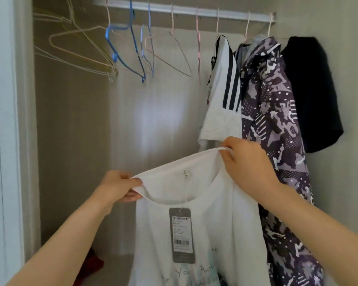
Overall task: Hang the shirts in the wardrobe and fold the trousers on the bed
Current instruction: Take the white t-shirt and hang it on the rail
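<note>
I hold a white tee [207, 228] up before the open wardrobe, my left hand [117, 187] pinching one side of its collar, my right hand [246, 164] pinching the other. A grey tag [181, 235] hangs from the neck. Empty hangers [130, 50] dangle on the rail [184, 11] above, beside three hung shirts [273, 112].

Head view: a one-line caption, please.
Tagged white T-shirt held by its neckline in left hand and right hand, before a rail with empty hangers.

Two forearms, bare as far as they show — left hand [116, 186] and right hand [246, 162] likewise bare.
</note>
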Available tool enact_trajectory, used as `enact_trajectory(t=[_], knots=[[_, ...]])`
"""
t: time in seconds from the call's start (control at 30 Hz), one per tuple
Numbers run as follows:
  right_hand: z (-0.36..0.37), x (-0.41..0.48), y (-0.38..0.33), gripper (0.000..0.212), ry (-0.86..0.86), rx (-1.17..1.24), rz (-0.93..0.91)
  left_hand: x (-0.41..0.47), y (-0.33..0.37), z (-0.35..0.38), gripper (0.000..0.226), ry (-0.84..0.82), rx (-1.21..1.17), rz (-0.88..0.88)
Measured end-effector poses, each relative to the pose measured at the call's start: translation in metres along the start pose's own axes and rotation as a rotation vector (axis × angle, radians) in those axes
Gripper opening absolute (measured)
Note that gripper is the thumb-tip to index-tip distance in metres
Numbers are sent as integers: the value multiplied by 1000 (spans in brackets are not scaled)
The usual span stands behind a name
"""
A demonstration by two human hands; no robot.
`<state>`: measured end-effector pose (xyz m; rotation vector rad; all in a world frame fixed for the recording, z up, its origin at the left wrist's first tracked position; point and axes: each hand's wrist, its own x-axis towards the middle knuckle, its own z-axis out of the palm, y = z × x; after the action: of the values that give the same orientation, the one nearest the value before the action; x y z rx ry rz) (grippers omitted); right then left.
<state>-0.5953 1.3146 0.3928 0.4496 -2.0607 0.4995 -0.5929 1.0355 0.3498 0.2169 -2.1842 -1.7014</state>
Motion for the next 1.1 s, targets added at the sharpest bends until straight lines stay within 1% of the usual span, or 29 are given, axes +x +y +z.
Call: enact_trajectory(t=[0.07, 0.13, 0.2, 0.3, 0.37, 0.47, 0.53, 0.57, 0.63, 0.7, 0.77, 0.8, 0.83, 0.87, 0.93, 1.03, 1.1], knots=[[7, -6, 2, 14, -88, -55, -13, 0, 11, 3, 16, -8, -203, -29], [16, -12, 4, 16, -177, -93, -13, -1, 19, 5, 17, -76, -370, -83], [22, -17, 8, 16, -201, -135, -13, 0, 25, 6, 18, -153, -476, -160], [22, -17, 17, 14, -169, -202, 35, -1, 34, 0, 14, -227, -476, -244], [19, -16, 21, 18, -143, -223, 73, -1, 42, -8, 10, -281, -388, -250], [13, -14, 25, 22, -73, -226, 100, -2, 48, -21, 33, -424, -312, -221], [10, -15, 26, 20, -53, -284, 107, -2, 52, -26, 40, -500, -323, -187], [9, -15, 25, 18, -56, -313, 112, -2, 54, -27, 40, -519, -344, -173], [6, -16, 23, 12, -74, -336, 115, 3, 57, -25, 28, -483, -409, -168], [2, -17, 21, 10, -79, -336, 110, 11, 58, -22, 12, -410, -518, -188], [1, -17, 20, 8, -63, -339, 87, 18, 60, -19, 2, -342, -620, -220], [1, -17, 18, 6, -49, -338, 71, 21, 62, -17, 5, -315, -670, -237], [2, -17, 15, 6, -38, -343, 59, 23, 65, -15, 11, -294, -709, -249], [2, -15, 11, 10, -33, -353, 52, 23, 69, -12, 19, -284, -726, -253], [3, -11, 3, 16, -39, -387, 26, 19, 82, -7, 26, -278, -675, -240], [1, 1, -5, 11, -64, -391, 0, 24, 101, -5, 24, -257, -559, -181], [0, 8, -11, 9, -109, -396, -28, 31, 113, -7, 20, -232, -536, -156]])
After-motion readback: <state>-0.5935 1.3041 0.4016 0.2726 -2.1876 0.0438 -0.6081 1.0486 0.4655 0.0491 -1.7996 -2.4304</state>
